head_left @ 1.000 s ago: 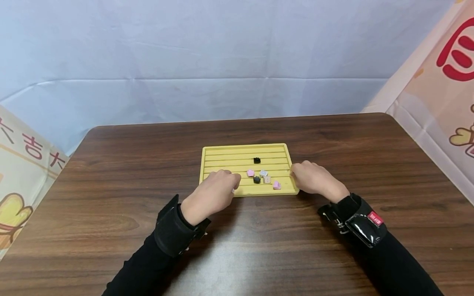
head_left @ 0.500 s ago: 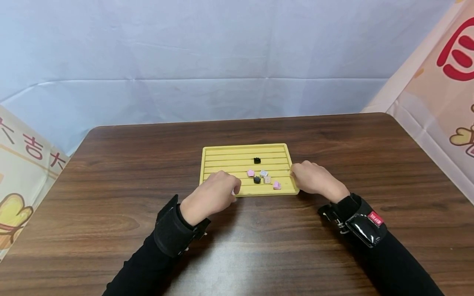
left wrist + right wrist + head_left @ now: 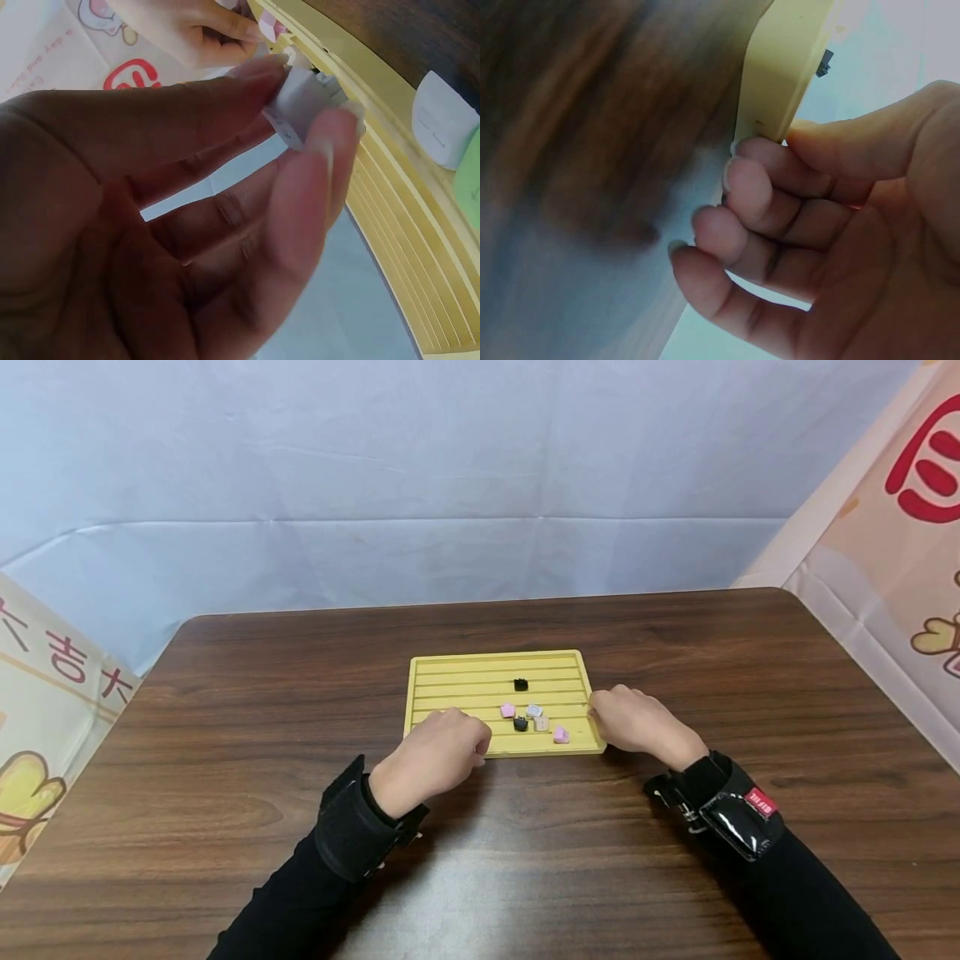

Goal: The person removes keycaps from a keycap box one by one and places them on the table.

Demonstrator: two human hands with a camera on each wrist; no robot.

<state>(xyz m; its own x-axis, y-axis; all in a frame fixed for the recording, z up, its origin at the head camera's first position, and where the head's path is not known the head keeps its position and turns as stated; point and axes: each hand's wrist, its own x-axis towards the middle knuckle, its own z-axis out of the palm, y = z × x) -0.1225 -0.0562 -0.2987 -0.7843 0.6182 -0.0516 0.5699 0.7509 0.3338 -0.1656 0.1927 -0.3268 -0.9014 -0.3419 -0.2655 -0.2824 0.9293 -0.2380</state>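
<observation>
A shallow yellow ridged tray (image 3: pixel 480 667) lies on the table. My left hand (image 3: pixel 442 747) is over its near left part; in the left wrist view thumb and fingertips pinch a small whitish block (image 3: pixel 300 105), hidden in the head view. My right hand (image 3: pixel 633 720) grips the tray's right edge between thumb and fingers, as the right wrist view shows. Small pieces sit in the tray between the hands: a black one (image 3: pixel 521 685) farther back, another black one (image 3: pixel 521 724), a pink one (image 3: pixel 507 711), a white one (image 3: pixel 534 711), a beige one (image 3: pixel 541 724) and a second pink one (image 3: pixel 561 735).
In the left wrist view, a white piece (image 3: pixel 444 120) and a green piece (image 3: pixel 469 180) show beside the tray's wall. The brown wooden table (image 3: pixel 285 693) extends around the tray. A pale cloth (image 3: pixel 450 485) hangs behind it, with printed cloths at both sides.
My left hand has shifted very slightly to the right and its fingers have turned a little over the tray's near edge. The right hand and the loose pieces have stayed put.
</observation>
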